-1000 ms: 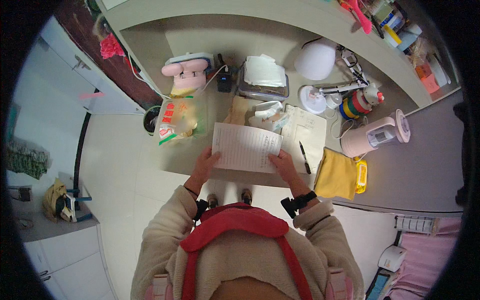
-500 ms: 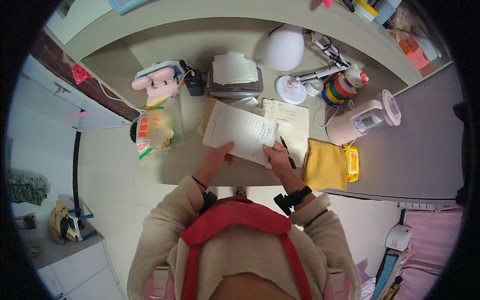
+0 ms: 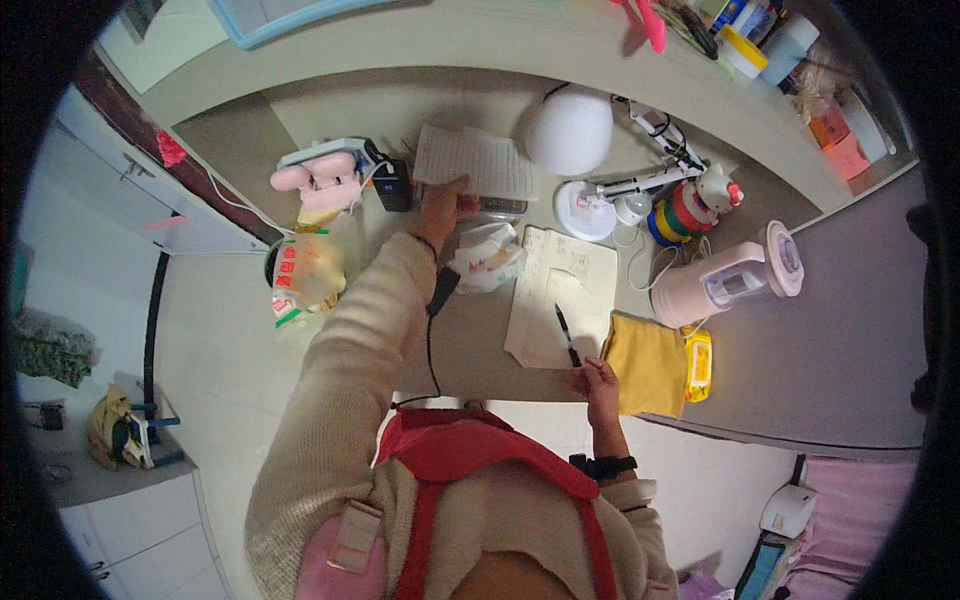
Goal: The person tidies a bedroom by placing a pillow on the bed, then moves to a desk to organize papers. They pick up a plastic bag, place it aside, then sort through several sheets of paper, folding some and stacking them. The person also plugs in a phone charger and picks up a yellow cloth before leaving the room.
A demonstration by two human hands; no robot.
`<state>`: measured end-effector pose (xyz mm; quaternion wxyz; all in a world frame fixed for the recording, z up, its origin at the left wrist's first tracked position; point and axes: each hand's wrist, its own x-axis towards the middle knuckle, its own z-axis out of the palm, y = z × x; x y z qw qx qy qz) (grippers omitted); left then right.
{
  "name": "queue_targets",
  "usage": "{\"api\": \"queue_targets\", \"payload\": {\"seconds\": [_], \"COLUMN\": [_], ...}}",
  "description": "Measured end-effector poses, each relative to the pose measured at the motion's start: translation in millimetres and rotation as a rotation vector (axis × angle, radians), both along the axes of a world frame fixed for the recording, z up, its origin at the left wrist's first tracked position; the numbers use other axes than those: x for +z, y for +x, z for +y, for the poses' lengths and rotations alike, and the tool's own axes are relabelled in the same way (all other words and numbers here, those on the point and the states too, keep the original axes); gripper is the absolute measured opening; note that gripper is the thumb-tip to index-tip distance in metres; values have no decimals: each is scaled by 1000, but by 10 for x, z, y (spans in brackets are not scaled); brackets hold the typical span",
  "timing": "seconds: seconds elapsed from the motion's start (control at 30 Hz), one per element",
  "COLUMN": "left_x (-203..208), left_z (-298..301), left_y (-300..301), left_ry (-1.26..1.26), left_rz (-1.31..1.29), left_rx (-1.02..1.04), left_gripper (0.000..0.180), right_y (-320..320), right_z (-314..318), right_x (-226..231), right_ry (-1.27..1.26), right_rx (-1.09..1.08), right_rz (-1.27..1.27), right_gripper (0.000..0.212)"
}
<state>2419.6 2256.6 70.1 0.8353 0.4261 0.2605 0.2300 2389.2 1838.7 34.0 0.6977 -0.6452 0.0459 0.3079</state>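
Note:
My left hand [image 3: 443,212] reaches to the back of the desk, closed on the near edge of a lined, written sheet of paper [image 3: 455,157]. The sheet lies over other papers [image 3: 510,165] on top of a clear plastic box [image 3: 503,207]. My right hand [image 3: 597,388] is at the desk's front edge, its fingers curled together. It is right by the lower end of a black pen [image 3: 563,325], which lies on an open notebook [image 3: 530,320]. Whether the fingers touch the pen or hold anything I cannot make out.
A crumpled white packet [image 3: 488,260] lies left of the notebook. To the right are a yellow cloth [image 3: 645,365], a yellow wipes pack [image 3: 698,365] and a pink blender [image 3: 700,280]. Behind stand a white lamp [image 3: 585,212] and a toy figure [image 3: 690,210]. A food bag [image 3: 308,275] is on the left.
The lined sheet went from both hands in front of me to the papers on the box, carried by my left hand. My right hand let go and drew back toward the desk's front edge.

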Motion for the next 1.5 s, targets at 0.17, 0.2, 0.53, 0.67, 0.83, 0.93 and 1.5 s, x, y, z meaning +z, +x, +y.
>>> {"api": "queue_targets", "payload": {"seconds": [0.17, 0.2, 0.53, 0.67, 0.83, 0.93, 1.5], "left_x": [-207, -193, -38, -444, -716, -713, -39], "left_z": [124, 91, 182, 286, -182, -603, -529], "left_y": [144, 122, -494, -933, -1197, -1083, -1087], "left_ry": [-176, -163, 38, 268, 972, 1682, 1830], "left_rz": [-33, -31, 111, 291, 497, 649, 146], "left_rx": [20, 35, -162, -130, -267, -42, -17], "left_gripper": [28, 28, 27, 32, 63, 77, 28], "right_y": [-82, -102, -111, -94, -107, -128, -172], "right_z": [-221, -248, -203, -201, -96, 5, -186], "right_x": [-79, -79, -204, -347, -446, -417, -497], "right_ry": [-46, -101, -133, -116, -217, -239, -336], "right_rx": [-23, -39, 66, 106, 182, 251, 354], "right_rz": [-1, 8, -72, -74, -94, -137, -177], "right_gripper": [20, 20, 20, 20, 23, 23, 26]}}
